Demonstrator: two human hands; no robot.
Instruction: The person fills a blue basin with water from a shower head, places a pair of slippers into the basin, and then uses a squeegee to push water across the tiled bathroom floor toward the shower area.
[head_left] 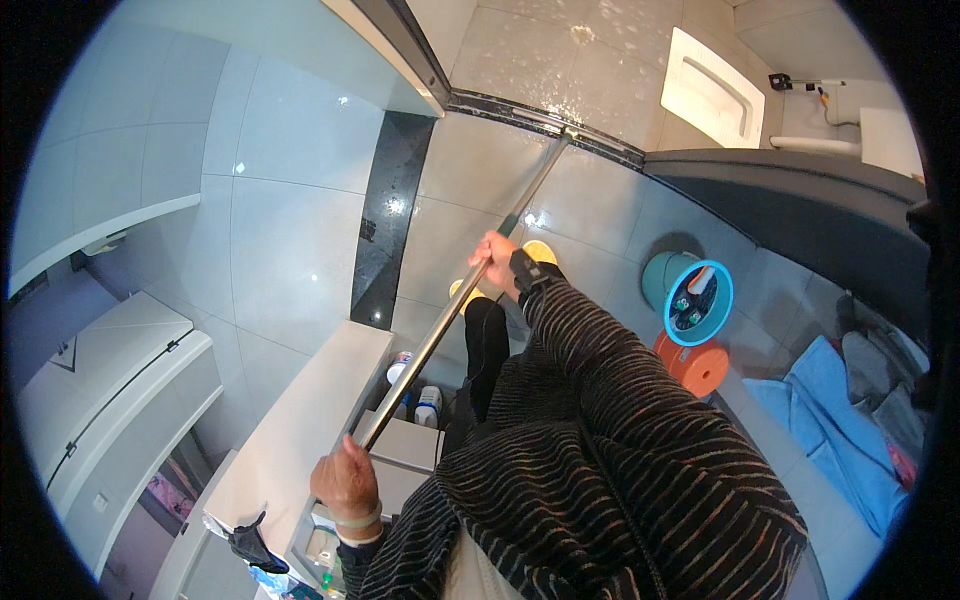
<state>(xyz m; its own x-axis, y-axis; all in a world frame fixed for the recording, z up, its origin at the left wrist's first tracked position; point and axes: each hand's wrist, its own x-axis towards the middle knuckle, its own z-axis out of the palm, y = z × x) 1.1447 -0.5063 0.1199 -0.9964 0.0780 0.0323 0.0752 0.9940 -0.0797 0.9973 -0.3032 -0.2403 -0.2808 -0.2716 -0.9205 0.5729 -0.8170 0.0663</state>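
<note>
A floor squeegee [432, 338] with a long metal pole runs slantwise from the lower left to the doorway at the top. My left hand [347, 484] is closed around the pole's near end, beside a white cabinet. Farther up, my right hand [494, 262] grips the pole just below its dark green section. The squeegee's narrow head [566, 131] lies along the dark door threshold [480, 103]; its exact edge is hard to make out. Wet grey floor tiles [470, 165] surround it.
Beyond the threshold is a white squat toilet [715, 88]. To the right, a blue bucket [660, 280] holding bottles and a brush stands by an orange stool [692, 362]. Blue towels [825, 425] lie at far right. The white cabinet [300, 400] borders the left; yellow slippers [540, 252] are underfoot.
</note>
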